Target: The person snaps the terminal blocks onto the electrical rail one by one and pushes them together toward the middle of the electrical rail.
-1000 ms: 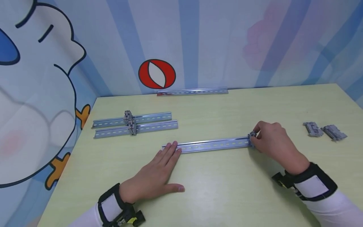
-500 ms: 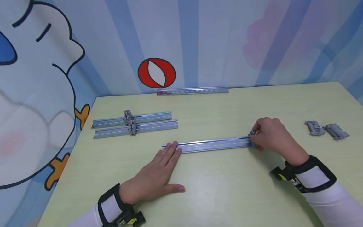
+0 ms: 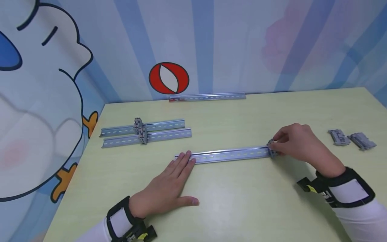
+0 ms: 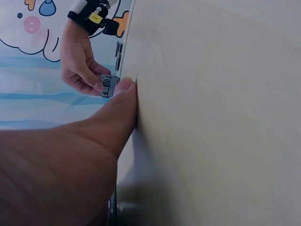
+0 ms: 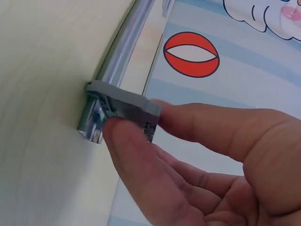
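Note:
My left hand lies flat with straight fingers, its fingertips pressing the left end of a slotted metal DIN rail. At the rail's right end my right hand pinches a small grey terminal block between thumb and fingers. The right wrist view shows the terminal block standing across the rail, its lower edge at the rail, just short of the rail's end. In the left wrist view, my left thumb is in front, with the right hand and the block beyond it.
Two more rails lie at the left, each bearing upright grey blocks. Another rail lies along the back wall. Two loose grey block pieces rest at the right of the table.
My right hand and wrist have shifted slightly to the right and turned a little, still pinching the block at the rail's end. The left hand keeps its place on the rail.

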The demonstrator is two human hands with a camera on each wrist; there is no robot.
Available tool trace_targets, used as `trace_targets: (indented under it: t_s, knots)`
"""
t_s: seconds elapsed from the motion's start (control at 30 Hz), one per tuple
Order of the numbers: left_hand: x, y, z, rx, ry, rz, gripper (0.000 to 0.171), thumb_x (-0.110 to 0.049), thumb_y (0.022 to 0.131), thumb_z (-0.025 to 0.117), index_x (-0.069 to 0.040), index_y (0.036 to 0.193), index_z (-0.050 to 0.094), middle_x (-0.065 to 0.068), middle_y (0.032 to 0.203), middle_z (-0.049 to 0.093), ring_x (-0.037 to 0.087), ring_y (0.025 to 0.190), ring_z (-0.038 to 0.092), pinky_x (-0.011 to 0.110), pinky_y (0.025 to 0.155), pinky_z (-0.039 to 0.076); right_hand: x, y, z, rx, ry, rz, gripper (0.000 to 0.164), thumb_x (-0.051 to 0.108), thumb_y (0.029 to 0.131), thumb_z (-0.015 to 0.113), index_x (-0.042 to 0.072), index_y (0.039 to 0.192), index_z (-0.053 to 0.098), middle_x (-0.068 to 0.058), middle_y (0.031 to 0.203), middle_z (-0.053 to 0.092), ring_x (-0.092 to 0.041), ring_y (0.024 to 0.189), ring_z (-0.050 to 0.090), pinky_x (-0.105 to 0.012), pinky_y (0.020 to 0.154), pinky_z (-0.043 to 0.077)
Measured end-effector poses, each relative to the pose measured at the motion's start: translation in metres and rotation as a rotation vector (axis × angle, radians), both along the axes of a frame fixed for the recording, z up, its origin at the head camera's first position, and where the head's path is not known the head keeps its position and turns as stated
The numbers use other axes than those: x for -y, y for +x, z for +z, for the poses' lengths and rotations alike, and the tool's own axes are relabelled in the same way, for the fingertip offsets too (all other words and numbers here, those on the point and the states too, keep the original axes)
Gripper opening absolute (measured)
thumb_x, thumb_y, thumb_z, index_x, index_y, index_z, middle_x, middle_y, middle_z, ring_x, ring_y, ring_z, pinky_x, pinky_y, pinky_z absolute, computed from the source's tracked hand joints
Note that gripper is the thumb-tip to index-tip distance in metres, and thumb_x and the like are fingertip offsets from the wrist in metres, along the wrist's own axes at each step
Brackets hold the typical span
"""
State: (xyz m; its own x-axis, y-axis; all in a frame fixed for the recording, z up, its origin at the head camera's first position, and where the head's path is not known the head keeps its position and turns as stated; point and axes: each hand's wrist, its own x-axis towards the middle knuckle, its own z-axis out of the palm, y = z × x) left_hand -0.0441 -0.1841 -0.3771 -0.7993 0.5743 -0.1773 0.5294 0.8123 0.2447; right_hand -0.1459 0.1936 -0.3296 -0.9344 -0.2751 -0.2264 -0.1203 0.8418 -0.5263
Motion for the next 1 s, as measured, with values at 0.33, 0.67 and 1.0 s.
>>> trace_targets:
  t_s: [0.33, 0.67, 1.0]
  knots:
    - [0.001, 0.000, -0.003, -0.032, -0.007, -0.012, 0.110, -0.079, 0.083, 0.045, -0.009, 0.157, 0.003, 0.010, 0.164, -0.007, 0.026, 0.150, -0.006, 0.042, 0.120, 0.010, -0.002, -0.003, -0.004, 0.019, -0.081, -0.065, 0.024, 0.019, 0.085, 0.071, -0.002, 0.098, 0.071, -0.003, 0.078, 0.071, -0.017, 0.065, 0.069, -0.032, 0.058, 0.050]
    - [0.003, 0.000, -0.002, -0.016, -0.009, -0.005, 0.109, -0.077, 0.084, 0.045, -0.009, 0.157, 0.001, 0.009, 0.164, -0.009, 0.026, 0.150, -0.007, 0.042, 0.120, 0.008, 0.008, 0.000, -0.011, -0.029, -0.121, -0.118, 0.021, 0.018, 0.083, 0.072, 0.000, 0.094, 0.071, -0.003, 0.075, 0.071, -0.016, 0.064, 0.066, -0.031, 0.057, 0.049]
    - [0.000, 0.002, 0.002, -0.017, 0.000, -0.020, 0.108, -0.074, 0.085, 0.049, -0.006, 0.157, 0.004, 0.013, 0.164, -0.006, 0.029, 0.150, -0.004, 0.045, 0.120, 0.011, 0.019, 0.003, -0.015, -0.042, -0.143, -0.110, 0.019, 0.016, 0.082, 0.071, 0.001, 0.093, 0.070, -0.003, 0.074, 0.070, -0.016, 0.063, 0.065, -0.030, 0.055, 0.049]
